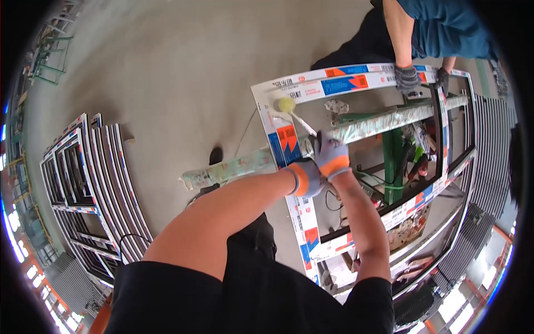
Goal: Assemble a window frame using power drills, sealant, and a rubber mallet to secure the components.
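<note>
A mallet with a yellow-green head and a pale handle is held in my right hand. Its head is over the near-left corner area of a window frame wrapped in white, blue and orange film; whether it touches cannot be told. Right beside it, my left hand lies over the frame's left side bar, its fingers mostly hidden behind my right wrist. Grey gloves with orange bands cover both hands. Across the frame, a co-worker's gloved hands rest on the far bar.
Beneath the frame runs a film-wrapped support beam, with a green stand under it. Several similar frames lean in a stack at the left. A grey ribbed stack is at the far right. Concrete floor spreads behind.
</note>
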Demonstrator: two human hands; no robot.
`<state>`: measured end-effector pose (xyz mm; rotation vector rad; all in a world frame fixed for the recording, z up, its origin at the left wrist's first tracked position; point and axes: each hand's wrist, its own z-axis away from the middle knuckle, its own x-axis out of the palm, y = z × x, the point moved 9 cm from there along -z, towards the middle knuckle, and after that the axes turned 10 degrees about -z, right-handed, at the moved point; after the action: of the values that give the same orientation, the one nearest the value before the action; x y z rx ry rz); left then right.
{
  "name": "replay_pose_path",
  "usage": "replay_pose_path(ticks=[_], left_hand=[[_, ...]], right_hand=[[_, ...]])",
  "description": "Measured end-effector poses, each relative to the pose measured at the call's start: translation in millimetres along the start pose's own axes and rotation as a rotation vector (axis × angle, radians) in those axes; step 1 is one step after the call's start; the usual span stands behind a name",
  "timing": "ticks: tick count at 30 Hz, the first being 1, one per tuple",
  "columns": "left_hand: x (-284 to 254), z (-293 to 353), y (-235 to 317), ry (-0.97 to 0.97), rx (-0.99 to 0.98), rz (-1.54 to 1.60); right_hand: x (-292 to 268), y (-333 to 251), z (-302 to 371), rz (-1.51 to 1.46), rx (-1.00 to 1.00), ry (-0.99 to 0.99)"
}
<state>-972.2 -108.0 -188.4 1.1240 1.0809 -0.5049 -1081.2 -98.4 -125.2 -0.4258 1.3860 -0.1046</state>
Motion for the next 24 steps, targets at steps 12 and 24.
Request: replay_pose_path(ticks=[12, 24], left_hand=[[-26, 2, -22, -0.004, 0.039, 0.141], [-33, 7, 23, -0.330, 0.355, -0.366]], right_hand=[[-34, -21, 42, -0.361, 0.179, 0.235], [32, -23, 328, -0.628, 1.114, 0.705]])
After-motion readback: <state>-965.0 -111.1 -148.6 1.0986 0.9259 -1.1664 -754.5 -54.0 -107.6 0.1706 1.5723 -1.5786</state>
